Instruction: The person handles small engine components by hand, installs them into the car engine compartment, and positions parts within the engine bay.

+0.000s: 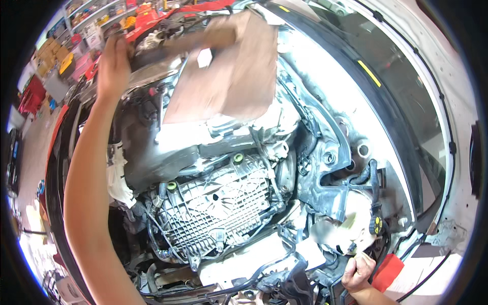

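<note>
My left arm reaches far over an engine bay, and my left hand is at the upper left, smeared by motion. Its fingers appear closed at the end of a long brown band, which runs into a blurred brown sheet that looks like cardboard. A small hole shows in the sheet. Below it lies the engine's ribbed, grid-patterned cover. At the lower right my right hand is curled into a fist beside a fluid reservoir's black cap. Whatever sits inside that fist is hidden.
A red flat piece lies just right of my right hand. Black hoses and cables run along the near edge. The windscreen curves along the right. Shelves with boxes and a grey floor show beyond the car at left.
</note>
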Motion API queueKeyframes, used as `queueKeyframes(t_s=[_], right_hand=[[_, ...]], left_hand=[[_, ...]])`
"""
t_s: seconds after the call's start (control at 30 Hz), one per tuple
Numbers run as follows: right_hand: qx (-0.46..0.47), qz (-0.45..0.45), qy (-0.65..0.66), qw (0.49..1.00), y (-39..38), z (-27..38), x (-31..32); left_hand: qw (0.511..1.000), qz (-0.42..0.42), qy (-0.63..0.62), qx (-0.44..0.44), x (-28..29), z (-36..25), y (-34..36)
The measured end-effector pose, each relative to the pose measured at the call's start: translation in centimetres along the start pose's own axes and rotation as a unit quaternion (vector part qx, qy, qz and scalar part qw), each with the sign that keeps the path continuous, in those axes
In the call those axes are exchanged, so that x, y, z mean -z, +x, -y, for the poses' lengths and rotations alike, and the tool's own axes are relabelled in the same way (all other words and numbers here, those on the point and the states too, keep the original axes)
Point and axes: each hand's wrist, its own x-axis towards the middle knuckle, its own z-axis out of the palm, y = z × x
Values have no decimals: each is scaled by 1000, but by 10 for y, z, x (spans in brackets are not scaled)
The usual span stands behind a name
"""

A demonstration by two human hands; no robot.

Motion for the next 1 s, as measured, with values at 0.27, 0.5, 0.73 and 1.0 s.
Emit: queueKeyframes(t_s=[0.27,0.5,0.73,1.0], right_hand=[[-18,13,-12,1000,-5,-10,-7],[-4,7,-30,1000,-3,-5,3],[-14,7,8,1000,-8,-14,-8],[9,-22,-8,1000,-8,-10,-6]], left_hand=[[994,70,30,-83,-6,30,-43],[997,7,-67,-37,-50,6,-27],[995,94,-13,14,-52,-8,-24],[998,26,57,-21,17,14,-30]])
